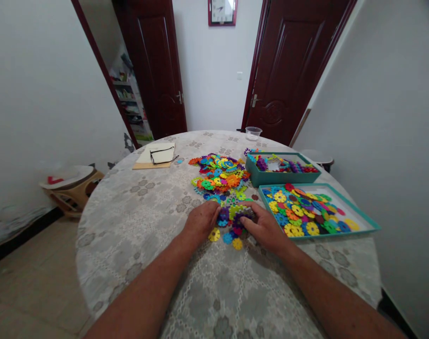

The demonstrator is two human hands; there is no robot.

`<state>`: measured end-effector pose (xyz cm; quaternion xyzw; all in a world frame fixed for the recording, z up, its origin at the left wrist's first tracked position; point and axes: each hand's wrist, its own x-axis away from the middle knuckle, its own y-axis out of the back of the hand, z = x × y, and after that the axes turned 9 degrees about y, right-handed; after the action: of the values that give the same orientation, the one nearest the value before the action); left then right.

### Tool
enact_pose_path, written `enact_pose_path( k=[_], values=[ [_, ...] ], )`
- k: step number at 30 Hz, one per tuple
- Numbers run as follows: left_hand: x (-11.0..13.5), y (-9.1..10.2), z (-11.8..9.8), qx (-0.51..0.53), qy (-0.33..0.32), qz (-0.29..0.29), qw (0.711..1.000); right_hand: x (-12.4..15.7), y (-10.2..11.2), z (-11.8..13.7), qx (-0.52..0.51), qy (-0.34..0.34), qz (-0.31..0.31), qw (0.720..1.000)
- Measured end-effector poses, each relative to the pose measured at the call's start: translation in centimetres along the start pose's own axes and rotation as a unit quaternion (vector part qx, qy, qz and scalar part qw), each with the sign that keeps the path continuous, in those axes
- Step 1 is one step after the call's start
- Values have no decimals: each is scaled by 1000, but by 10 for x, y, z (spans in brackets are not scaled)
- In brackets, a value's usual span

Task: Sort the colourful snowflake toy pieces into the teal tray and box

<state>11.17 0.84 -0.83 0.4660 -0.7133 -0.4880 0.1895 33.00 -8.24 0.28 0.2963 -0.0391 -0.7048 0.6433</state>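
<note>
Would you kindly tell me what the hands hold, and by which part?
The left hand and right hand grip a small cluster of joined plastic discs by its opposite side edges.

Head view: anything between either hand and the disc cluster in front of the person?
Nothing visible. The left hand and right hand touch the disc cluster from either side. The big pile lies beyond it and the two teal trays sit off to the right, neither in between.

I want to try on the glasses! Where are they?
In the head view, the glasses lie on the notepad at the far left of the round table, left of the pile of colourful flower pieces.
</note>
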Motion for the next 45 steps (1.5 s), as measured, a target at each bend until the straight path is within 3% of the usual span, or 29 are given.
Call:
enact_pose_path(
  k=[2,5,10,26,36,45],
  values=[
    [0,1,2,1,11,-11,1000,1,0,2,4,21,10,1000],
    [2,5,0,24,-24,-20,999,1,2,1,8,16,3,1000],
    [7,10,-3,-6,-105,37,994,-2,12,-7,20,-28,-70,997],
    [6,7,1,9,-93,58,994,-1,7,-10,32,-40,-53,997],
    [4,8,-2,49,-80,11,996,-2,6,-2,8,-9,0,1000],
    [13,5,-24,85,-177,-16,980,1,5,14,-58,19,86,994]
  ],
)
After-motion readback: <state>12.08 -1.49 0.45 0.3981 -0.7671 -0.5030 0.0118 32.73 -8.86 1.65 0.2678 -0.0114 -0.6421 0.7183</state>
